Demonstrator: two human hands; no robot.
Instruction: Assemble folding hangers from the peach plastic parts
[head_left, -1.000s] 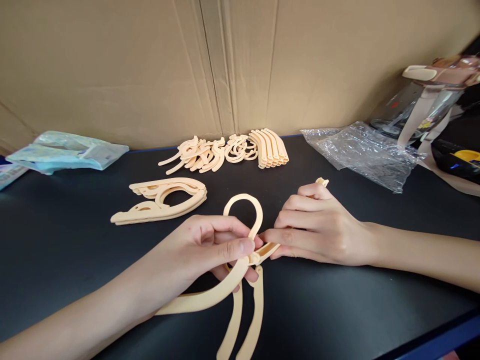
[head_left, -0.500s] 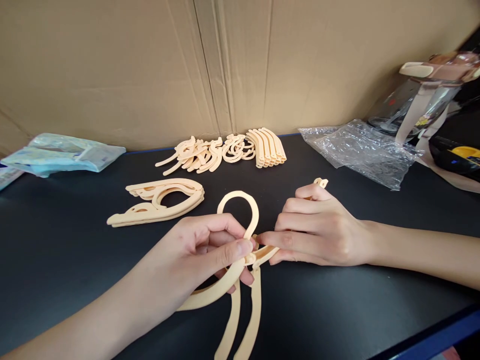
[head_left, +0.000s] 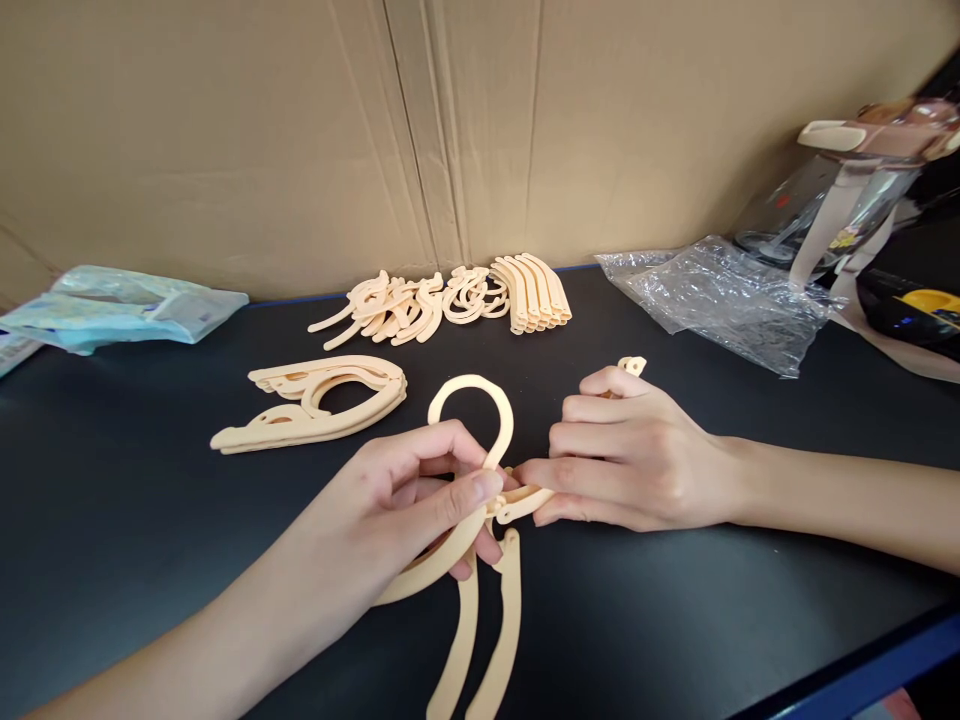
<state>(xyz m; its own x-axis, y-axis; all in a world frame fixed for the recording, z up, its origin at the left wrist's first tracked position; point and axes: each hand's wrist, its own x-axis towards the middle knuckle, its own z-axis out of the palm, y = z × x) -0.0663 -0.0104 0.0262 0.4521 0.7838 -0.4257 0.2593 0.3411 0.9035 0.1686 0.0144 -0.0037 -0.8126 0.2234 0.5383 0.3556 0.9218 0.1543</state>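
My left hand (head_left: 420, 515) pinches a cream plastic hanger hook (head_left: 507, 420) near its lower end, thumb on top. Below the thumb, a curved hanger arm (head_left: 439, 562) runs down to the left, partly under the hand. My right hand (head_left: 637, 465) is closed around another hanger arm (head_left: 525, 503). One end of that arm meets the hook's base at my left fingertips; its other end pokes out above my right index finger. Fingers hide the exact joint. Two slim curved strips, a left one (head_left: 459, 650) and a right one (head_left: 504, 630), lie beneath the hands.
Folded hangers (head_left: 330, 435) lie stacked at left. Behind are loose hanger pieces (head_left: 401, 310), several hooks (head_left: 469, 295) and a row of hanger arms (head_left: 532, 295). A clear plastic bag (head_left: 735, 300), a bottle (head_left: 847, 190) and a blue packet (head_left: 142, 310) sit along the cardboard wall (head_left: 262, 150).
The hook and my left hand have shifted slightly up and left. The held arm's end has tilted at the hook's base and now shows a small hole. Both grips stay the same.
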